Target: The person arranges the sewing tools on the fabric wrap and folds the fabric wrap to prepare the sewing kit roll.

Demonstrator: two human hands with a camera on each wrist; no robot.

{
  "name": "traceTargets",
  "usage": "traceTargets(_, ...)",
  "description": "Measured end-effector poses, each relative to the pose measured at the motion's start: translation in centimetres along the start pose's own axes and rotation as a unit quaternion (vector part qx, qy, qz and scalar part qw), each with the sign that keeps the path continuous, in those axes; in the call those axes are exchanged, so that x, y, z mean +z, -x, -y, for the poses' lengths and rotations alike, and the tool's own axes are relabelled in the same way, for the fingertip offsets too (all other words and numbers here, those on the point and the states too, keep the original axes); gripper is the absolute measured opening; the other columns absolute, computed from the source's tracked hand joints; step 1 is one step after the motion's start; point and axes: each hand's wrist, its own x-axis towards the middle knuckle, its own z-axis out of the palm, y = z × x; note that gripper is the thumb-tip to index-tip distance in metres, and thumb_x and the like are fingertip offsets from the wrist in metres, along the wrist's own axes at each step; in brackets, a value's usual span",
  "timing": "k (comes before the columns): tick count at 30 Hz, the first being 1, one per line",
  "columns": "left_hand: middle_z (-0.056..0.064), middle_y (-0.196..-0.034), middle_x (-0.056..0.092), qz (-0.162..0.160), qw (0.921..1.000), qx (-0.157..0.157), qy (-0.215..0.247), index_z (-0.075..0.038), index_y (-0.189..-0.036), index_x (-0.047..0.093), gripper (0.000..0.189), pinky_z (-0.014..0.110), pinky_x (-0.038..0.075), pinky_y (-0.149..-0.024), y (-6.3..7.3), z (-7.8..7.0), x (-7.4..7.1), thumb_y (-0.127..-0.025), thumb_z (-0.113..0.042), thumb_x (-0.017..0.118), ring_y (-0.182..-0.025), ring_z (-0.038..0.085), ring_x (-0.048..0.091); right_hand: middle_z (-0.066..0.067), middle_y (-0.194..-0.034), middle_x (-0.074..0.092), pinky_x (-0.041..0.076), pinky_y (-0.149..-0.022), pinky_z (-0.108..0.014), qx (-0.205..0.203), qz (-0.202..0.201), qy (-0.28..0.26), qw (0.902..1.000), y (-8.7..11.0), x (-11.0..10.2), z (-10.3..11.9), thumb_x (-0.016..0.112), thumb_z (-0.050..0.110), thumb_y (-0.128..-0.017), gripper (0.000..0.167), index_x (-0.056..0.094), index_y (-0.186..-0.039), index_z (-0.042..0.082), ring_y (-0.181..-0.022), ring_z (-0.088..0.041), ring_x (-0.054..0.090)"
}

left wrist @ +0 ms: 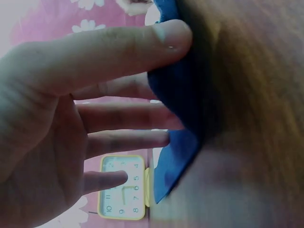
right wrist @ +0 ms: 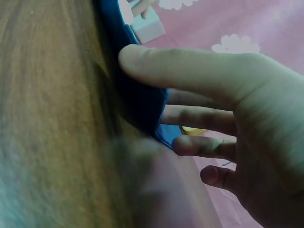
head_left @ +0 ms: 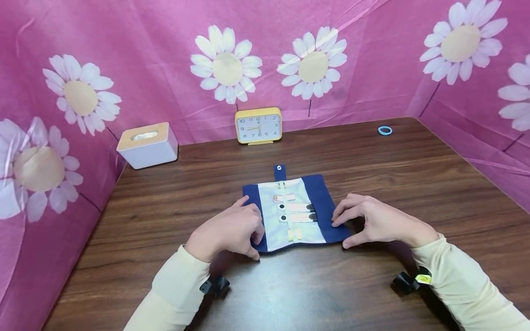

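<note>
A navy fabric roll-up pouch (head_left: 323, 197) lies spread open on the table, its pale lining facing up. An elastic strip down its middle holds several small items, among them two white pieces with black round ends (head_left: 296, 218), a pinkish piece (head_left: 284, 198) and a yellowish piece (head_left: 295, 235). At the far edge a tab with a snap (head_left: 279, 171) sticks out. My left hand (head_left: 238, 230) holds the pouch's left edge, thumb at the near corner, fingers on the cloth. The right side is held between thumb and fingers of my right hand (head_left: 372, 220).
The wooden table (head_left: 198, 170) carries a tissue box (head_left: 151, 151) at the back left, a yellow clock (head_left: 258, 126) at the back middle and a blue ring (head_left: 384, 130) at the back right. Pink flowered cloth (head_left: 165, 69) hangs around the table.
</note>
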Motion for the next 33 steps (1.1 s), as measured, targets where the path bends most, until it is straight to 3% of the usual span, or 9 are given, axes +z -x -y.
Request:
traceTargets(6,-0.008,-0.086,0.073,0.016,0.9988,0.011,0.045,-0.015,-0.086,0.078,0.008,0.057,0.013,-0.124,0.5,0.8,-0.8,-0.089,-0.023,0.078,-0.128,0.022,0.057,0.012,-0.102,0.075,0.046,-0.079,-0.018,-0.017,-0.014,-0.035,0.9991,-0.2,-0.4,0.1,0.084,0.016,-0.082,0.022,0.08,-0.103,0.021,-0.093,-0.001,0.059)
traceTargets(11,-0.007,-0.088,0.072,-0.008,0.9975,0.027,0.065,-0.013,-0.089,0.076,0.008,0.058,0.018,-0.123,0.8,1.7,-1.2,-0.094,-0.017,0.071,-0.103,0.014,0.064,0.012,-0.095,0.075,0.048,-0.076,-0.017,-0.014,-0.028,-0.062,0.9976,-0.3,-0.5,0.0,0.077,0.007,-0.087,0.021,0.079,-0.103,0.02,-0.088,-0.001,0.061)
traceTargets(13,-0.008,-0.084,0.07,-0.02,0.996,0.035,0.08,-0.013,-0.088,0.074,0.009,0.058,0.02,-0.122,0.9,2.2,-1.2,-0.095,-0.016,0.069,-0.095,0.012,0.063,0.013,-0.092,0.073,0.048,-0.072,-0.017,0.001,-0.033,-0.073,0.9968,-0.3,-0.5,-0.1,0.075,0.005,-0.088,0.021,0.08,-0.102,0.021,-0.084,0.0,0.06)
traceTargets(18,-0.006,-0.088,0.071,-0.033,0.9903,0.034,0.13,-0.011,-0.091,0.074,0.01,0.055,0.02,-0.123,1.0,3.3,-1.2,-0.097,-0.014,0.067,-0.095,0.012,0.064,0.015,-0.086,0.069,0.044,-0.064,-0.018,0.045,-0.049,-0.089,0.9938,-0.3,-0.4,0.0,0.074,0.003,-0.088,0.022,0.08,-0.099,0.022,-0.075,0.001,0.056)
traceTargets(23,0.0,-0.101,0.074,-0.043,0.9854,0.027,0.163,-0.009,-0.094,0.074,0.011,0.052,0.021,-0.123,0.9,4.0,-0.9,-0.098,-0.014,0.066,-0.1,0.013,0.068,0.011,-0.082,0.069,0.044,-0.064,-0.019,0.069,-0.066,-0.115,0.9888,-0.5,-0.2,0.1,0.073,0.001,-0.089,0.023,0.079,-0.1,0.021,-0.071,0.0,0.055)
traceTargets(28,0.004,-0.109,0.075,-0.05,0.9826,0.024,0.178,-0.008,-0.096,0.075,0.011,0.051,0.023,-0.123,0.9,4.3,-0.9,-0.097,-0.014,0.065,-0.106,0.016,0.068,0.011,-0.089,0.074,0.047,-0.068,-0.017,0.101,-0.074,-0.115,0.9855,-0.6,0.1,0.2,0.072,0.002,-0.09,0.022,0.079,-0.101,0.02,-0.077,0.002,0.061)
traceTargets(33,0.002,-0.102,0.074,-0.054,0.9799,0.016,0.191,-0.007,-0.1,0.074,0.01,0.048,0.029,-0.121,0.8,4.4,-0.9,-0.097,-0.012,0.065,-0.101,0.013,0.07,0.01,-0.086,0.071,0.042,-0.055,-0.02,0.139,-0.079,-0.119,0.9799,-0.6,0.3,0.4,0.072,0.006,-0.092,0.02,0.078,-0.107,0.018,-0.064,0.003,0.052)
